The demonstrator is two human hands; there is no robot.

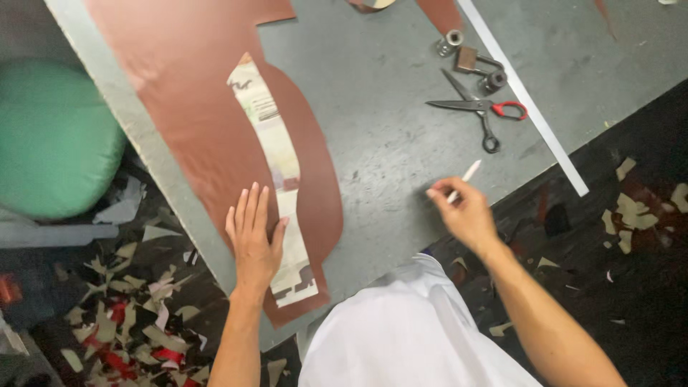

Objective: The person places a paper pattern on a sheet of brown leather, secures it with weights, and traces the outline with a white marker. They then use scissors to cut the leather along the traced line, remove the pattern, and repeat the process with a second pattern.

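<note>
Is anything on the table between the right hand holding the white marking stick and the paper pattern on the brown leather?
Nothing visible: only bare grey tabletop lies between the right hand, holding the white marking stick, and the long paper pattern on the brown leather sheet. The scissors lie farther away.

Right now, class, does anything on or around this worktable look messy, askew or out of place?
Yes: paper and red offcuts litter the floor left of the table, with more scraps on the right. On top, the left hand presses a paper pattern on brown leather; the right hand holds a white marker.
</note>
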